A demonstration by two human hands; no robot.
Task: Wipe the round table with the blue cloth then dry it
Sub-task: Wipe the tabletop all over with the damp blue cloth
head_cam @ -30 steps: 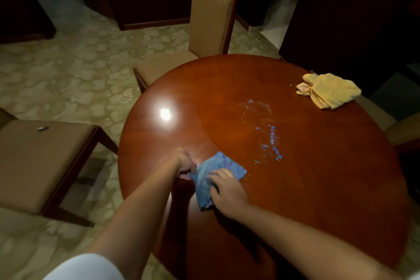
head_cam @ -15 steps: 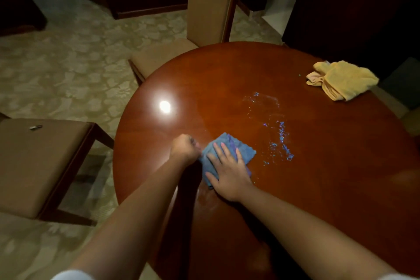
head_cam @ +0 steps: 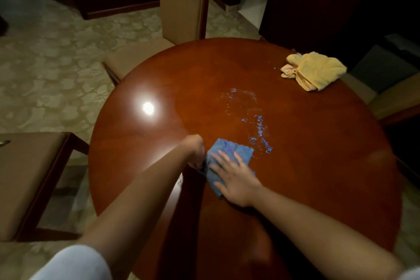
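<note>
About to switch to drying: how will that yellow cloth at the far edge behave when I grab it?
The yellow cloth lies crumpled in soft folds, so it will probably be floppy and drape from the pinch. It looks light and should lift easily. On the glossy round table it would likely slide and bunch if pushed.

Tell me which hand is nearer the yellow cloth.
Right. The right hand lies flat on the blue cloth, below-left of the yellow cloth; the left hand grips the blue cloth's left edge, farther off.
</note>
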